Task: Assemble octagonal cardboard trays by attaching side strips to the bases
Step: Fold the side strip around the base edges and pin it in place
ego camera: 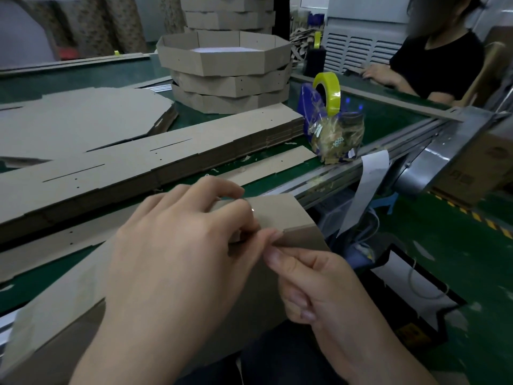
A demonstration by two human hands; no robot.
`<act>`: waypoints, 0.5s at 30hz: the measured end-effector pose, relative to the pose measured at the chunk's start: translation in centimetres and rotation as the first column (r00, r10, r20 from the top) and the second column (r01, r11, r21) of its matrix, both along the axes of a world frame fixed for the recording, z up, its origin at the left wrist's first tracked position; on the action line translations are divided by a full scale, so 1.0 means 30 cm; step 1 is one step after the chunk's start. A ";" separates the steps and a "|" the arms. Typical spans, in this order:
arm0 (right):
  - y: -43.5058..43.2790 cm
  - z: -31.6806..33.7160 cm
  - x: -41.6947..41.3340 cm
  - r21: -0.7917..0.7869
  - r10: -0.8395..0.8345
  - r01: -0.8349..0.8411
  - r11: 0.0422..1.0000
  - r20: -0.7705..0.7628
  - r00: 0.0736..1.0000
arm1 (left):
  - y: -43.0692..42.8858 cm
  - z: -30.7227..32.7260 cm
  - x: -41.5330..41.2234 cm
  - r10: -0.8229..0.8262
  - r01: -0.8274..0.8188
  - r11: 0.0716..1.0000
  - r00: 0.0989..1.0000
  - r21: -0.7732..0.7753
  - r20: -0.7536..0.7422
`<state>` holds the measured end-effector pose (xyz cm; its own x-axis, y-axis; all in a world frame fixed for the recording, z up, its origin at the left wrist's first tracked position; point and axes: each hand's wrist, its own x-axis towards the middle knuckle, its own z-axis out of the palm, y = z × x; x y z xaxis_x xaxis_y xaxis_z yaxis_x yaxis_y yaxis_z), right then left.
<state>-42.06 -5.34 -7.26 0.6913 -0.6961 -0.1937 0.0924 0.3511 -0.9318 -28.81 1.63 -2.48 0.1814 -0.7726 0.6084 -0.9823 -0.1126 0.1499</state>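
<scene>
Left hand [177, 245], right hand [313, 287]: each grip pinching side strip [280, 212] corner; strip stack [138, 162], tape roll [334, 98] beyond.

The side strip [280, 215], below the tape roll [330, 93] on my feed, is plain brown cardboard, matt and slightly fibrous, with raw cut edges. The tape roll itself is glossy yellow plastic film. Left of it, the stacked strips [166, 157] and the finished trays [230, 65] show the same dull, unprinted board. The top tray holds smooth white paper [219, 50]. I read the surface [55, 81] under them as a dark green mat with a faint sheen. Just below the tape roll, a bag [337, 134] is clear, crinkled plastic that catches the light. To the right of the roll runs a rail [410, 140] of brushed grey metal, and at the rail's edge hangs a matt white paper strip [369, 179].
</scene>
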 end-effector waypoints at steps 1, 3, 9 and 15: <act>-0.004 -0.001 -0.003 -0.002 0.014 -0.014 1.000 -0.015 1.000 | -0.002 -0.005 -0.001 -0.006 0.006 1.000 1.000 -0.008 0.011; -0.011 -0.018 -0.006 -0.019 0.062 -0.065 0.998 -0.123 0.990 | -0.003 -0.013 0.002 -0.014 0.015 1.000 0.999 -0.025 0.031; -0.039 -0.019 -0.055 -0.584 -0.205 0.138 0.800 -0.050 0.978 | 0.018 -0.008 0.004 0.015 -0.015 1.000 0.996 -0.005 0.088; -0.152 0.090 0.008 -0.948 -0.295 0.045 0.314 -0.052 0.954 | 0.022 0.003 -0.024 0.078 -0.091 0.989 0.991 0.117 0.111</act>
<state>-41.81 -9.92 -4.56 0.5709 -0.5968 0.5639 -0.1713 -0.7582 -0.6291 -29.54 2.28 -2.38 0.1888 -0.8268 0.5298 -0.9780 -0.2069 0.0256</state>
